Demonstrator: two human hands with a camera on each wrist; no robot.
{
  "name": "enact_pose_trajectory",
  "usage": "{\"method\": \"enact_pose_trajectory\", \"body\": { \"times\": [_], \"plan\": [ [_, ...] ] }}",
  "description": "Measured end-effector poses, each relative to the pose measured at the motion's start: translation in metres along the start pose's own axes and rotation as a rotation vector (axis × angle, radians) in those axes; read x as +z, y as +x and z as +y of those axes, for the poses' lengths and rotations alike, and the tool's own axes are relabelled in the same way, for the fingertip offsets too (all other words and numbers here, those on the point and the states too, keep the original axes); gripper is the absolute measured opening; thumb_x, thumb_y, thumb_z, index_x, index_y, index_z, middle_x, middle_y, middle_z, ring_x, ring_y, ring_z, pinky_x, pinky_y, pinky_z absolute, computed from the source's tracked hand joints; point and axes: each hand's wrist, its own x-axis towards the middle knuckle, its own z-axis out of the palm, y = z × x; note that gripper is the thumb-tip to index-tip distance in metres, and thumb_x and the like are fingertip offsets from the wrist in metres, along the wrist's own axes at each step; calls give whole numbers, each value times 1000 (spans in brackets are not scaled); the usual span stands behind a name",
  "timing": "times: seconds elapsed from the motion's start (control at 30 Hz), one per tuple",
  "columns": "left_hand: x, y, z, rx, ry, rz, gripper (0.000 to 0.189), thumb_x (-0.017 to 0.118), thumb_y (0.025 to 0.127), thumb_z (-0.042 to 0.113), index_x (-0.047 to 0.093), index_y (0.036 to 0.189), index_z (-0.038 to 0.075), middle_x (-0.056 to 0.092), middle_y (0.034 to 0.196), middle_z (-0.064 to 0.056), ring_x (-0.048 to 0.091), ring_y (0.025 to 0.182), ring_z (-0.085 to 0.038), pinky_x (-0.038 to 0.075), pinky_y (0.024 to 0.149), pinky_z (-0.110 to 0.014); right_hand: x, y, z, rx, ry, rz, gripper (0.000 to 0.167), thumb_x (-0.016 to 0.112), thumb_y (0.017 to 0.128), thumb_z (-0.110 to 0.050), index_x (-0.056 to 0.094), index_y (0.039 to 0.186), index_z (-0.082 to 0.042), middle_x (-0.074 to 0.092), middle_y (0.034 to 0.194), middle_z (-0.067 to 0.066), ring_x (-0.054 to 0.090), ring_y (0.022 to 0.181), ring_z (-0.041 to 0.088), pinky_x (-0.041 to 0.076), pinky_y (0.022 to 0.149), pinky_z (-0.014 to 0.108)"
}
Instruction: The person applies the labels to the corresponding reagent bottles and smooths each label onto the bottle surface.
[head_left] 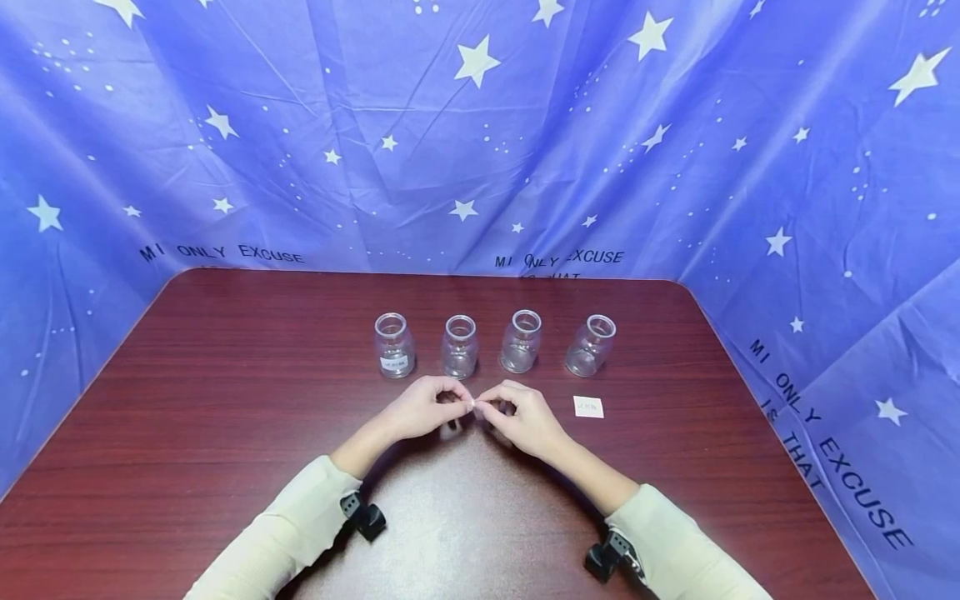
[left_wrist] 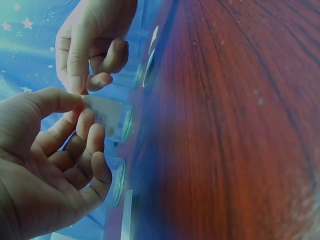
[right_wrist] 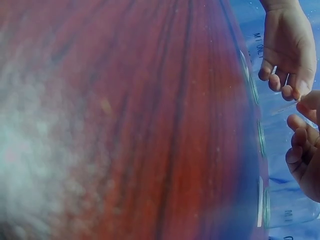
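Both hands meet fingertip to fingertip just in front of the jars. Between thumb and index finger, my left hand (head_left: 429, 408) pinches one edge of a small whitish label (left_wrist: 104, 111). My right hand (head_left: 527, 418) pinches the same label at its upper corner, as the left wrist view shows. Edge-on, the label is only a thin sliver in the right wrist view. Behind the hands stand a clear glass jar (head_left: 460, 354) and another clear jar (head_left: 521, 346), both upright and lidless. Marks on the label are too blurred to read.
At the left of the row, a glass jar (head_left: 391, 337) bears a white label (head_left: 393, 364) with writing. Another plain jar (head_left: 591, 350) stands at the right end. A square white label (head_left: 588, 407) lies on the dark red table (head_left: 225, 400). A blue starry curtain (head_left: 420, 183) hangs behind.
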Motion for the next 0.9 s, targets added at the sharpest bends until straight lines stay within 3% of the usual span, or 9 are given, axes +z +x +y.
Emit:
{"method": "enact_pose_trajectory", "body": {
  "times": [0.3, 0.6, 0.9],
  "plan": [
    [2, -1, 0, 10, -17, 36, 10, 62, 86, 15, 64, 88, 6, 62, 77, -2, 55, 66, -6, 46, 64, -20, -3, 1, -1, 96, 21, 13, 6, 61, 85, -9, 65, 81, -13, 57, 70, -3, 41, 51, 1, 37, 47, 18],
    [0, -3, -1, -36, 56, 75, 6, 61, 84, 18, 63, 83, 12, 58, 73, 3, 52, 64, -6, 44, 62, -21, -10, 2, 0, 206, 45, 31, 6, 60, 86, -11, 64, 82, -14, 54, 65, -4, 41, 50, 4, 35, 46, 18],
    [1, -5, 0, -40, 61, 62, 7, 60, 83, 17, 62, 82, 10, 55, 70, 4, 50, 60, -5, 42, 60, -20, -16, 2, 5, 260, 78, 75, 5, 59, 86, -11, 64, 83, -13, 55, 65, -2, 41, 48, 3, 34, 44, 19]
  ]
}}
